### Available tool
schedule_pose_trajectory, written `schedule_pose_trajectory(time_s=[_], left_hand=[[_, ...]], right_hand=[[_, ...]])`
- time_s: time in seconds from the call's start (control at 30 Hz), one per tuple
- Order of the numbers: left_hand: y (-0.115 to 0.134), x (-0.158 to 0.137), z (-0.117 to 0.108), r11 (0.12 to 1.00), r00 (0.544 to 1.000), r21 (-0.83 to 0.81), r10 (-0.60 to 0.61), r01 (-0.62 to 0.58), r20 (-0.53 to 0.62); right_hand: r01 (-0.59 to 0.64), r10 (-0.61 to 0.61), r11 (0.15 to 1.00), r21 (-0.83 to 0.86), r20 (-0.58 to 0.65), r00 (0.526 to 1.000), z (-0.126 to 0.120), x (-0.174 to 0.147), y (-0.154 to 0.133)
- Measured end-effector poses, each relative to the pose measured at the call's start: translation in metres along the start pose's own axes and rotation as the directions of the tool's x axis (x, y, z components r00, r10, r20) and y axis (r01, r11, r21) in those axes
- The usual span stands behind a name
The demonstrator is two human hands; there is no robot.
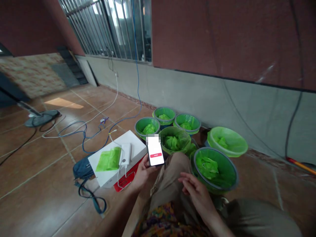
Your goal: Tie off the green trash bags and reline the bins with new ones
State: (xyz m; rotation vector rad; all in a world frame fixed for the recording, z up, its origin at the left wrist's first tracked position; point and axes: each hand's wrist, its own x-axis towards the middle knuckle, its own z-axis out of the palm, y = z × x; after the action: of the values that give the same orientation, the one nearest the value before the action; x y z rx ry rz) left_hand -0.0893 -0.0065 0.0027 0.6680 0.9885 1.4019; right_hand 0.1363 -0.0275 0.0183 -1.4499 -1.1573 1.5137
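My left hand [143, 171] is closed around the lower edge of a smartphone [155, 148], whose lit white screen shows a red button. Over my lap hangs my right hand [195, 191], its fingers loosely stretched and holding nothing. Right beside it stands a bin [233, 171] lined with a green bag. Behind the phone is another green-lined bin [186, 141]. To the left, a white box [134, 140] carries a folded green plastic bag [108, 159] and a white power bank [126, 154] with a cable plugged in.
More green-lined bins stand by the wall, including one at the right [237, 141]. A red packet [127, 179] lies beside the box, and a dark blue bag [82, 168] with a strap is left of it. Blue cable [85, 140] loops over the tiles near a round stand base [41, 118].
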Motion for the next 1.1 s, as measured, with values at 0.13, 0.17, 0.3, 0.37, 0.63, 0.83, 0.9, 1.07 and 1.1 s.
schedule_pose_trajectory(time_s=[0.13, 0.17, 0.3, 0.37, 0.63, 0.83, 0.9, 1.07, 1.1], left_hand=[[-0.013, 0.021, -0.047, 0.998, 0.979, -0.034, -0.051, 0.045, -0.198], [-0.018, 0.026, -0.058, 0.998, 0.969, -0.046, -0.061, 0.052, -0.239], [-0.035, 0.041, -0.089, 0.993, 0.924, -0.096, -0.096, 0.065, -0.37], [-0.042, 0.045, -0.096, 0.992, 0.899, -0.106, -0.107, 0.068, -0.425], [-0.06, 0.055, -0.112, 0.993, 0.881, -0.098, -0.1, 0.061, -0.462], [-0.062, 0.054, -0.114, 0.976, 0.784, -0.207, -0.185, 0.074, -0.593], [-0.061, 0.053, -0.111, 0.97, 0.761, -0.241, -0.185, 0.039, -0.621], [-0.056, 0.056, -0.102, 0.951, 0.675, -0.306, -0.203, -0.036, -0.709], [-0.056, 0.056, -0.101, 0.95, 0.664, -0.311, -0.208, -0.039, -0.718]], right_hand=[[-0.077, 0.077, 0.997, -0.025, -0.008, 0.997, -0.008, -0.002, 0.007], [-0.095, 0.094, 0.995, -0.031, -0.019, 0.995, -0.011, -0.003, 0.009], [-0.136, 0.13, 0.988, -0.075, -0.078, 0.988, -0.024, -0.006, 0.019], [-0.16, 0.151, 0.98, -0.116, -0.088, 0.985, -0.032, -0.007, 0.025], [-0.189, 0.172, 0.965, -0.182, -0.101, 0.98, -0.041, -0.001, 0.035], [-0.177, 0.163, 0.968, -0.176, -0.092, 0.982, -0.029, 0.004, 0.028], [-0.181, 0.166, 0.967, -0.178, -0.098, 0.981, -0.028, 0.004, 0.027], [-0.197, 0.179, 0.963, -0.184, -0.107, 0.978, -0.031, 0.006, 0.028], [-0.192, 0.175, 0.964, -0.185, -0.103, 0.979, -0.033, 0.006, 0.029]])
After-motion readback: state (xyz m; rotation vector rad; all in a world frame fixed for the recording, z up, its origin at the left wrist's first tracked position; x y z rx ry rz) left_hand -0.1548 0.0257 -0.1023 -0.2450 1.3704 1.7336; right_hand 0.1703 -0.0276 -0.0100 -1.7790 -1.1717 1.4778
